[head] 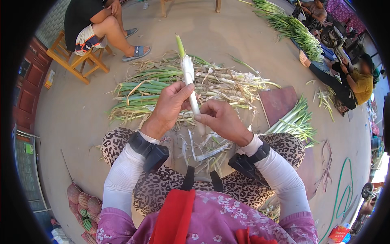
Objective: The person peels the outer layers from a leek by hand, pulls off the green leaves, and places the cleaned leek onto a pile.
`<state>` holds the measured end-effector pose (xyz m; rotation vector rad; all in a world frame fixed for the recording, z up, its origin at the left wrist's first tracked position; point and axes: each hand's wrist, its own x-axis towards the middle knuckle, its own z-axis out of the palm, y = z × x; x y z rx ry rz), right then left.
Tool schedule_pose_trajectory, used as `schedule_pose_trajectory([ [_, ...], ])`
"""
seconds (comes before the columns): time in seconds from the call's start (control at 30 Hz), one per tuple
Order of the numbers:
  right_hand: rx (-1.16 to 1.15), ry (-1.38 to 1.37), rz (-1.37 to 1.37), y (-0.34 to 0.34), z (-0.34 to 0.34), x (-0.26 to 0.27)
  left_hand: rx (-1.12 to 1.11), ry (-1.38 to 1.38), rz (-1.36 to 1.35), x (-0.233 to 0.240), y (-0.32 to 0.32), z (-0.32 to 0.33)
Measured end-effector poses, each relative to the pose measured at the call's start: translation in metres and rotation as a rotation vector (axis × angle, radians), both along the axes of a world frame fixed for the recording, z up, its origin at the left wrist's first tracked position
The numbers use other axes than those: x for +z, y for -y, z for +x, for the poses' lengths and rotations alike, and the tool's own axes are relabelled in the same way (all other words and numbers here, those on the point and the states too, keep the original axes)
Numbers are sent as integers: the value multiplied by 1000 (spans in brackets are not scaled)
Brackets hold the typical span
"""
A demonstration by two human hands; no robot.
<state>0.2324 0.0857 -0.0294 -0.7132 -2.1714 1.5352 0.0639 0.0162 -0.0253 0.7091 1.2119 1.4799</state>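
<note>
A long green onion [188, 73] with a white shank and a short green top is upright between my hands, slightly tilted. My left hand [170, 106] grips its middle, thumb laid along the shank. Lower down, my right hand [224, 119] pinches the white shank near the root end between thumb and fingers. A loose whitish layer shows around the upper shank. Behind the hands lies a wide pile of green onions [225, 82] with dry outer leaves. Stripped peelings [210, 152] litter the ground between my knees. Cleaner green onions [292, 119] lie by my right knee, partly on a reddish-brown board [278, 99].
A person [103, 27] sits on a wooden chair [82, 62] at the upper left. Other people sit at the right near another heap of green onions [292, 30]. A net bag of melons [83, 204] lies lower left; a green hose [341, 183] curls at right.
</note>
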Motion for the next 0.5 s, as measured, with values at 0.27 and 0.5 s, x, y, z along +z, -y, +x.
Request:
schedule_pose_trajectory([
  [0.27, 38, -33, 56, 0, 0, 1, -10, -26, 22, -3, 1, -2],
  [0.5, 29, -51, 182, 0, 1, 1, -3, -128, 47, -4, 2, 1],
])
